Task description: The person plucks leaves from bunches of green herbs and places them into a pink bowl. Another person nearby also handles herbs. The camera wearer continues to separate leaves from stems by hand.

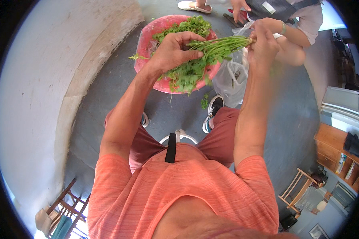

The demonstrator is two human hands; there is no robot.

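Observation:
My right hand [263, 47] grips the root end of a bunch of leafy green herbs [227, 44], which look like coriander. The bunch stretches sideways to my left hand [178, 50], whose thumb and fingers close around its stems nearer the leaves. Beneath the bunch stands a pink basin [164, 86] on the floor, with more green herbs [197, 25] heaped in it. Leaves from the bunch hang over the near part of the basin and partly hide it. A clear plastic bag [230, 85] lies right of the basin, below the bunch.
Another person [290, 35] crouches at the upper right, their hands close to the bag. A loose green sprig [204, 101] lies on the grey floor by my shoe [214, 110]. A white wall [48, 74] runs along the left. Wooden furniture [332, 146] stands far right.

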